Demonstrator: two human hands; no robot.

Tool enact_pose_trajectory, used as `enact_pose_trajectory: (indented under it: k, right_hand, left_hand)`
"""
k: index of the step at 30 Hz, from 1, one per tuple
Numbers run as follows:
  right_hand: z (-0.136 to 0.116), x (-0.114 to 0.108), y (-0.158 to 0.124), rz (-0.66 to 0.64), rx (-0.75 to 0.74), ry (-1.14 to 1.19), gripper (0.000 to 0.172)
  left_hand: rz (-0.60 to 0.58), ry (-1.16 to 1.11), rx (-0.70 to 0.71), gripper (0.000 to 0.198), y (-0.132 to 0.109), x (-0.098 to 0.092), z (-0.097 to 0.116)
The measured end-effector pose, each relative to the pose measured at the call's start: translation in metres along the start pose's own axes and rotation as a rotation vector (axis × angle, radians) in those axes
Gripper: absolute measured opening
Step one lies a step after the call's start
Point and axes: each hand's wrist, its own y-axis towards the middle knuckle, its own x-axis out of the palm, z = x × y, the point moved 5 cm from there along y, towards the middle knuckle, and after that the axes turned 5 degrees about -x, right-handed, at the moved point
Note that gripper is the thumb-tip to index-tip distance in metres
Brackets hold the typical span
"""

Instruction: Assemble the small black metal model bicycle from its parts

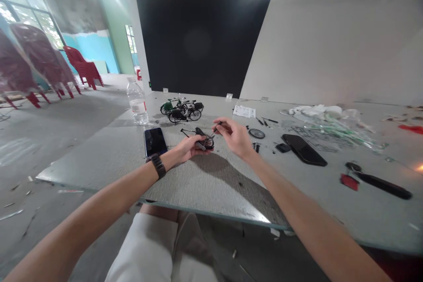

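Note:
My left hand (pixel 191 148) is closed around a black miniature bicycle (pixel 200 132), held just above the table with its spoked wheel toward the right. In my right hand (pixel 234 135) a small dark screwdriver (pixel 217 127) is pinched between thumb and fingers. Its thin tip points down at the wheel end of the bicycle; whether it touches a screw is too small to tell. Close to the right hand lies a loose spoked wheel (pixel 257 133). Behind the hands stand several assembled miniature bicycles (pixel 185 114), one with green parts.
A water bottle (pixel 137 103) and a phone (pixel 155 142) are on the left. Rightward lie another phone (pixel 304 150), a small black box (pixel 283 148), a paper sheet (pixel 244 111), small tools (pixel 265 122), plastic wrapping (pixel 333 125) and a black-handled object (pixel 383 185). An upright black panel (pixel 205 44) stands behind.

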Motion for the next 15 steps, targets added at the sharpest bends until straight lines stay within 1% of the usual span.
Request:
enact_pose_trajectory:
  k: [6,10,12,15]
  right_hand:
    - [0.003,-0.006,-0.001,0.013,0.057,0.030,0.041]
    - [0.003,-0.008,-0.001,0.000,0.076,-0.010,0.042]
    - [0.004,-0.009,-0.001,-0.046,0.050,-0.074,0.039]
    - [0.004,-0.007,-0.002,-0.158,-0.029,-0.252,0.034]
  left_hand:
    - [-0.039,0.050,0.004,0.017,0.001,0.001,-0.002]
    - [-0.015,0.055,0.013,0.018,0.000,0.002,0.000]
    - [0.017,0.073,0.050,0.018,0.000,0.001,0.003]
    - [0.060,0.195,0.185,0.021,0.000,-0.001,0.011]
